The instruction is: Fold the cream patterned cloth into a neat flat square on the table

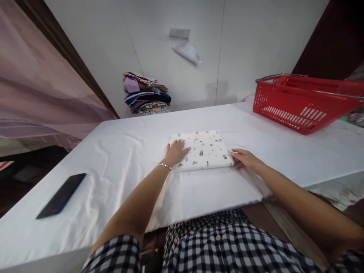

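Note:
A folded white cloth with small printed figures (206, 149) lies flat in the middle of the white-covered table (119, 159). My left hand (175, 151) rests flat on the cloth's left edge, fingers stretched out, a bracelet on the wrist. My right hand (245, 158) sits at the cloth's right near corner, its fingers touching the edge and slightly curled; whether they grip the fold I cannot make out.
A red plastic basket (301, 100) stands tilted at the table's far right. A stack of folded clothes (146, 93) sits against the wall at the far left. A black phone (61, 195) lies near the left front edge.

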`<move>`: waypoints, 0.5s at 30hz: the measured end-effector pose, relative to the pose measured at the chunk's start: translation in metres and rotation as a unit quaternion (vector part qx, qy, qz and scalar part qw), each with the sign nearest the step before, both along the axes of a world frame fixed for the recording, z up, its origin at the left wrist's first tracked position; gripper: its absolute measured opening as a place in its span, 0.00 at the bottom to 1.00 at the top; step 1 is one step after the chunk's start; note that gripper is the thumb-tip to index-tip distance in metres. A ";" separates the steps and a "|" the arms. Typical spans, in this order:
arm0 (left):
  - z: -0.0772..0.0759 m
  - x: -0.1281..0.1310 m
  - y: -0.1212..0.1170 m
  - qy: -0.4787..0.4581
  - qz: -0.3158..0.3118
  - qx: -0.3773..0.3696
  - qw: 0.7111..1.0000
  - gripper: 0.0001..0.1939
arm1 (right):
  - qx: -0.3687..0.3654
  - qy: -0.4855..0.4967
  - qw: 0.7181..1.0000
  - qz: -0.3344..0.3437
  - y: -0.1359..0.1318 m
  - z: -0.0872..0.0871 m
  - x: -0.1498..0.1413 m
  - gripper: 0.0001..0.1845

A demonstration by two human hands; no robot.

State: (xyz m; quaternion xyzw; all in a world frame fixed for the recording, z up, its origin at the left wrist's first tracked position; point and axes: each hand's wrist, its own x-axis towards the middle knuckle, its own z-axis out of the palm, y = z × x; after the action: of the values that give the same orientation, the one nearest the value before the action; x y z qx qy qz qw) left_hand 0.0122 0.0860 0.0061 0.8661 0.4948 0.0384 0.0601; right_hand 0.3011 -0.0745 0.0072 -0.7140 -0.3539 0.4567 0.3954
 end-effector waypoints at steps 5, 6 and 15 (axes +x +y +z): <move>-0.004 0.000 0.002 0.017 0.014 -0.012 1.000 0.34 | 0.021 0.054 0.998 0.021 0.002 0.008 -0.004 0.21; -0.004 0.001 0.002 0.020 0.014 -0.010 1.000 0.34 | 0.036 0.069 0.997 0.019 0.000 0.008 -0.004 0.18; -0.008 0.001 0.004 0.035 0.012 0.004 0.999 0.35 | 0.034 0.064 0.995 0.072 -0.025 -0.002 -0.004 0.15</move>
State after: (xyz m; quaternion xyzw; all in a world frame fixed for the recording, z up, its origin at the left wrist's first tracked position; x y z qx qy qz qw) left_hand 0.0129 0.0898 -0.0022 0.8613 0.5065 0.0107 0.0386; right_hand 0.2971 -0.0994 0.0049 -0.6420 -0.3935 0.5163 0.4080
